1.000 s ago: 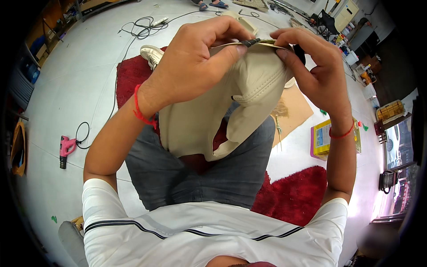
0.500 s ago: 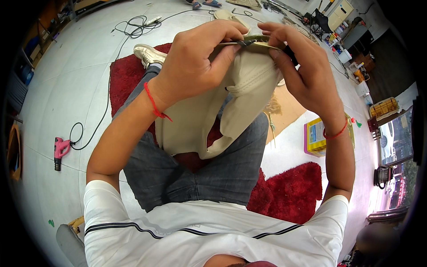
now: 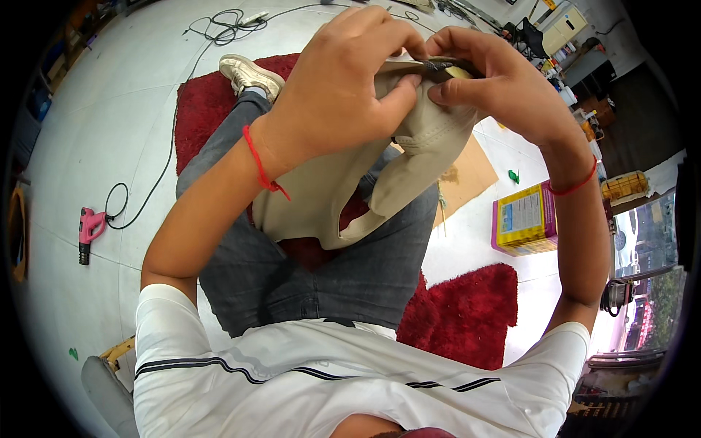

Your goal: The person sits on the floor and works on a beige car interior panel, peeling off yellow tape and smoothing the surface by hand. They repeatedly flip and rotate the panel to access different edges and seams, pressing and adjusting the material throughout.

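Note:
A beige leather-like cover (image 3: pixel 307 193) with a stitched seam hangs over my lap, curved and with openings in it. My left hand (image 3: pixel 350 80) pinches its raised far edge between thumb and fingers. Close on the right, my right hand (image 3: pixel 504 91) grips the same edge, with the thumb pressed on the near face. Between the fingertips, the folded-back rim shows dark material and a yellowish patch on its underside. What lies behind the fingers is hidden.
A pink heat gun (image 3: pixel 91 226) with a black cable lies on the floor at left. Red rug pieces (image 3: pixel 471 314) lie under and beside my legs. Right of my knee are a cardboard sheet (image 3: pixel 471 171) and a yellow-purple container (image 3: pixel 522 219). A coiled cable (image 3: pixel 226 28) lies far off.
My hands have come closer together along the cover's edge; the left thumb and fingers now pinch farther right. The whole view has shifted slightly.

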The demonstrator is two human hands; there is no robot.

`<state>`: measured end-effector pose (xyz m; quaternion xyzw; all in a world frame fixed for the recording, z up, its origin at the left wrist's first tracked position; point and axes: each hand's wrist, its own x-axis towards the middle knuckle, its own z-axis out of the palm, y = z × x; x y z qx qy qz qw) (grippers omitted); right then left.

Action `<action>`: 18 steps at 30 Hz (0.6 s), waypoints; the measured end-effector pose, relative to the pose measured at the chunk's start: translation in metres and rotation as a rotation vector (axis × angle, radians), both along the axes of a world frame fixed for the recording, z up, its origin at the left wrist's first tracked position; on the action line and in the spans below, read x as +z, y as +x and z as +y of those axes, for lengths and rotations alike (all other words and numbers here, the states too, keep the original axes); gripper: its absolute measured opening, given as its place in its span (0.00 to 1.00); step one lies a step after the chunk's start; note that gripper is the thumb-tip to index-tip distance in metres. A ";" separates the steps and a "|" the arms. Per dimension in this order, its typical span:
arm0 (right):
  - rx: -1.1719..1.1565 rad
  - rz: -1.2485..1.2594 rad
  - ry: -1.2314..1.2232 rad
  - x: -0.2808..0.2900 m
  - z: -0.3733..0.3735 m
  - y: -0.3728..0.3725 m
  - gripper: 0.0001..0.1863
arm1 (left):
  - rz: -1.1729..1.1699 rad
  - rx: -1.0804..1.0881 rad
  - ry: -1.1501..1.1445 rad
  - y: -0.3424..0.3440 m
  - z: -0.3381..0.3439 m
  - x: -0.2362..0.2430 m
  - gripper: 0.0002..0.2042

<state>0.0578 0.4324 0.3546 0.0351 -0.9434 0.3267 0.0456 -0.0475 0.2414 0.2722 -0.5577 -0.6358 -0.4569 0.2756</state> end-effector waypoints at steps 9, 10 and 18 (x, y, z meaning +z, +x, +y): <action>0.025 -0.162 0.033 0.012 -0.001 0.008 0.20 | -0.045 -0.045 0.082 0.007 0.003 0.002 0.05; 0.038 -0.171 0.046 0.012 -0.001 0.007 0.20 | -0.039 -0.078 0.095 0.008 0.003 -0.001 0.04; 0.083 -0.171 0.147 0.014 -0.001 0.003 0.19 | 0.000 -0.252 0.388 -0.002 0.024 -0.016 0.01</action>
